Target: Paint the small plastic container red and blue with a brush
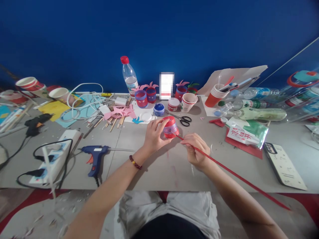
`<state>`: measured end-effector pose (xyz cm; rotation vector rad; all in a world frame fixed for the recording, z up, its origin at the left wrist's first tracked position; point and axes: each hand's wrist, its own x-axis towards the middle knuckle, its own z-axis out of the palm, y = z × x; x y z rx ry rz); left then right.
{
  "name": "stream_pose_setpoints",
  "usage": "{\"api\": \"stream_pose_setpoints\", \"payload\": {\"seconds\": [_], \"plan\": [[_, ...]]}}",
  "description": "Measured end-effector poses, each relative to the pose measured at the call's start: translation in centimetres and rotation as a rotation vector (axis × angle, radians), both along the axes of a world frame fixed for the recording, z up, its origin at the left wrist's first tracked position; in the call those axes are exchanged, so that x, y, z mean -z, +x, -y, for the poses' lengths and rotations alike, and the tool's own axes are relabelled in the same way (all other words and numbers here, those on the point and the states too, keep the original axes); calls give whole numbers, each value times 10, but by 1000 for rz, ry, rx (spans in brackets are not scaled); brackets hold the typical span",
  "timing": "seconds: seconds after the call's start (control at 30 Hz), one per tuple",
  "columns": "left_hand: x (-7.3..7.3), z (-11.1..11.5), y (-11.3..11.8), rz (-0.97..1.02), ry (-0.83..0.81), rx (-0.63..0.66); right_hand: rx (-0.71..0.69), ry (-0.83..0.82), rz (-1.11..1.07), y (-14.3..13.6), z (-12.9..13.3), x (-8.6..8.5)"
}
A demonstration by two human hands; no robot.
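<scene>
My left hand [155, 135] is wrapped round a small cup [170, 126] painted red with a purple band, steadying it by the rim and side. Between the fingers of my right hand [198, 152] is a long red paintbrush [234, 173], its tip at the cup's painted side and its far end reaching past the table edge. Just behind the cup are an open jar of blue paint [159, 109], a jar with a pinkish lid [173, 105], black-handled scissors [185, 120] and a white paper cup [188, 102].
Several painted cups [141, 99] with paper leaves and a plastic bottle [129, 74] stand along the blue wall. To the left lie a blue glue gun [94, 159] and a power strip [56, 156]. Plastic bottles [261, 114] and a phone [284, 164] lie to the right.
</scene>
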<state>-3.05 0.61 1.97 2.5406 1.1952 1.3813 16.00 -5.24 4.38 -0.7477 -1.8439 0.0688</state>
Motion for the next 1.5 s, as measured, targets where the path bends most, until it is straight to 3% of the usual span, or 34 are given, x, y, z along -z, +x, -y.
{"api": "stream_pose_setpoints", "payload": {"seconds": [0.13, 0.43, 0.63, 0.8, 1.0, 1.27, 1.5], "plan": [[1, 0, 1, 15, -15, 6, 4, -13, -18, -2, -1, -4], [3, -3, -1, 35, 20, 13, 192, -70, -105, 5, -5, -14], [0, -3, -2, 58, 16, 46, 313, -22, -51, 13, -11, -10], [-1, -1, -1, 17, 37, 56, 240, -41, 1, 10, -8, -2], [-1, 1, 2, 41, 56, 32, 114, 37, 28, 3, -3, -6], [0, -1, 1, 18, 49, 11, -6, 5, -8, -1, 0, -1], [-2, -3, -1, 11, 65, 53, 70, -11, -14, -3, -2, -10]]}}
